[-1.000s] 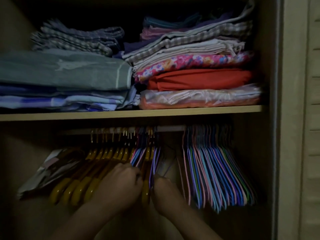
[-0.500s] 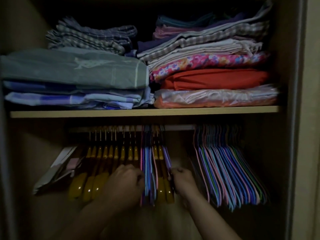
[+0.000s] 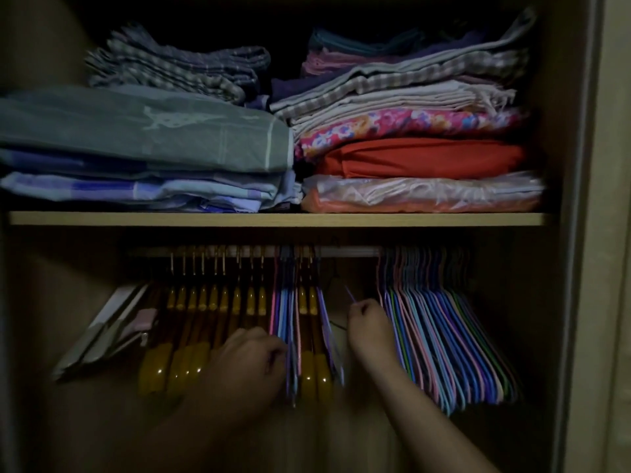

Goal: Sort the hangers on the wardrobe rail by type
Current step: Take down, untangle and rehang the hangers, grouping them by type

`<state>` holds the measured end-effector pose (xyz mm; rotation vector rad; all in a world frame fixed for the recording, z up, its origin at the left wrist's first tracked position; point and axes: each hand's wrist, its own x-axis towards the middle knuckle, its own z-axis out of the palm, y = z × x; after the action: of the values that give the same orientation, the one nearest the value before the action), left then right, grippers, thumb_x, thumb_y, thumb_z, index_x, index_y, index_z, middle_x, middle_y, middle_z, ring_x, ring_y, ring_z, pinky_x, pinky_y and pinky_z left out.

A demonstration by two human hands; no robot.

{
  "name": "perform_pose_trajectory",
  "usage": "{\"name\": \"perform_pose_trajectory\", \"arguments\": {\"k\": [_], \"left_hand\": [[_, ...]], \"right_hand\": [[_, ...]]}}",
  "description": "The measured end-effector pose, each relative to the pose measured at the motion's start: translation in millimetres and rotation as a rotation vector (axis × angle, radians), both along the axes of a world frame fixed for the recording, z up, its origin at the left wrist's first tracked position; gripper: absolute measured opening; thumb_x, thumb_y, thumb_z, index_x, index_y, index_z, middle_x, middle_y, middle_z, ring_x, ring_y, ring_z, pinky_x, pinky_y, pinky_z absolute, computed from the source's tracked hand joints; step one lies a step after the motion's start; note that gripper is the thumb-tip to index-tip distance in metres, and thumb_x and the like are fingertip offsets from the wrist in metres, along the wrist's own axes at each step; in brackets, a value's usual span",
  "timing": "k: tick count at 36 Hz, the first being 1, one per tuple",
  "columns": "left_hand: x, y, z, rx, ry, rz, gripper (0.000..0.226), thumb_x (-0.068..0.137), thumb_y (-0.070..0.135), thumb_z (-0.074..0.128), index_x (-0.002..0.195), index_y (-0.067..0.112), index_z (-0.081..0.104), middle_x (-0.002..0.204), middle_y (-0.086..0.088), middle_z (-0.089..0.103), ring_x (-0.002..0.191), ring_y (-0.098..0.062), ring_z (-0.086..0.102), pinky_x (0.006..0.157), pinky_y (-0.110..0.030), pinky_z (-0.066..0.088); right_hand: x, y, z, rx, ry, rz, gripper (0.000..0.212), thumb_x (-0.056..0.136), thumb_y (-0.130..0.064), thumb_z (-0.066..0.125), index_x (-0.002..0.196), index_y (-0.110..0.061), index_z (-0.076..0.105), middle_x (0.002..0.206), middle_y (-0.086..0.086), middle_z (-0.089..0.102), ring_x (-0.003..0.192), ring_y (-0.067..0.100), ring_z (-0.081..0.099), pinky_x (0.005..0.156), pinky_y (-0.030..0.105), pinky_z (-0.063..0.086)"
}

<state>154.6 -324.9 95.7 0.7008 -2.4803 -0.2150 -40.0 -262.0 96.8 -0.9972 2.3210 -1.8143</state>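
Two yellow hangers [image 3: 309, 336] were isolated among thin coloured hangers [image 3: 285, 322]. Those thin ones were gripped by the left hand [image 3: 249, 361]. One purple hanger [image 3: 350, 295] was pinched by the right hand [image 3: 367, 324].

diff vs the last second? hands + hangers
Right hand moved right and up, off the mixed middle hangers, pinching one thin purple hanger toward the coloured bunch. Left hand still grips thin hangers beside the wooden ones. Shelf linen unchanged.

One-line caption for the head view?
Right hand pinches a thin purple hanger; left hand grips mixed hangers under the rail.
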Motion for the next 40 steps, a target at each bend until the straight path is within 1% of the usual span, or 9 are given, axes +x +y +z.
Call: {"name": "perform_pose_trajectory", "arguments": {"k": [7,14,18,24,28,30,32,36,40], "left_hand": [[10,11,-8,0.158,0.174,-0.114,0.019,0.1,0.025,0.052,0.112,0.035,0.064,0.104,0.025,0.052,0.101,0.002,0.054,0.095,-0.02,0.047],[27,36,-117,0.679,0.434,-0.212,0.016,0.085,0.037,0.07,0.082,0.051,0.076,0.088,0.012,0.076,0.084,-0.005,0.071,0.078,-0.021,0.055],[33,54,-196,0.872,0.219,-0.11,0.038,0.096,0.015,0.066,0.078,0.047,0.075,0.088,0.004,0.075,0.09,-0.021,0.072,0.084,-0.03,0.056],[25,35,-334,1.022,-0.045,0.079,0.007,0.088,0.032,0.067,0.095,0.03,0.067,0.104,-0.003,0.069,0.098,-0.025,0.067,0.091,-0.051,0.055],[38,44,-327,0.949,-0.059,0.21,0.03,0.088,0.034,0.072,0.078,0.043,0.045,0.092,-0.007,0.062,0.087,-0.018,0.057,0.081,-0.032,0.046],[51,51,-317,0.917,-0.064,0.318,0.037,0.078,0.051,0.074,0.108,0.05,0.052,0.133,-0.017,0.057,0.116,-0.026,0.055,0.098,-0.038,0.044],[69,41,-325,1.022,-0.069,0.342,0.065,0.082,0.042,0.077,0.139,0.024,0.052,0.144,-0.012,0.05,0.132,-0.031,0.048,0.108,-0.039,0.04],[109,23,-329,1.181,-0.045,0.331,0.028,0.098,0.006,0.059,0.124,0.001,0.064,0.113,-0.011,0.069,0.11,-0.024,0.059,0.083,-0.018,0.047],[148,9,-310,1.54,0.236,0.234,0.028,0.093,0.012,0.059,0.118,0.005,0.068,0.12,-0.023,0.068,0.097,-0.029,0.069,0.078,-0.029,0.059]], "right_hand": [[-29,-19,49,0.2,-0.024,0.008,0.028,0.099,-0.011,0.048,0.112,0.009,0.063,0.118,0.026,0.063,0.112,0.037,0.059,0.074,0.027,0.036],[4,25,-62,0.235,-0.089,-0.009,0.034,0.099,-0.024,0.045,0.12,-0.003,0.063,0.117,0.023,0.062,0.111,0.037,0.059,0.082,0.031,0.043],[23,58,-158,0.266,-0.217,0.041,0.025,0.087,-0.035,0.042,0.088,-0.021,0.062,0.102,0.019,0.067,0.095,0.039,0.065,0.085,0.053,0.054],[53,113,-225,0.347,-0.528,0.223,0.022,0.105,-0.011,0.043,0.095,-0.005,0.062,0.085,0.01,0.062,0.057,0.013,0.057,0.053,0.021,0.047],[52,139,-222,0.275,-0.69,0.359,0.028,0.105,-0.019,0.044,0.095,-0.002,0.064,0.076,0.008,0.064,0.053,0.01,0.059,0.048,0.018,0.049],[44,148,-214,0.238,-0.741,0.417,0.032,0.104,-0.022,0.047,0.098,0.001,0.067,0.073,0.007,0.066,0.055,0.012,0.061,0.05,0.02,0.052],[34,156,-207,0.192,-0.787,0.448,0.036,0.102,-0.025,0.05,0.103,0.006,0.068,0.074,0.01,0.066,0.055,0.013,0.062,0.05,0.021,0.053],[11,172,-206,0.118,-0.863,0.397,0.035,0.097,-0.031,0.055,0.1,0.001,0.071,0.079,0.01,0.067,0.056,0.011,0.063,0.05,0.021,0.054],[-7,182,-221,0.075,-0.994,0.283,0.028,0.089,-0.035,0.063,0.093,-0.009,0.072,0.074,0.001,0.069,0.054,0.006,0.063,0.049,0.02,0.052]]}}
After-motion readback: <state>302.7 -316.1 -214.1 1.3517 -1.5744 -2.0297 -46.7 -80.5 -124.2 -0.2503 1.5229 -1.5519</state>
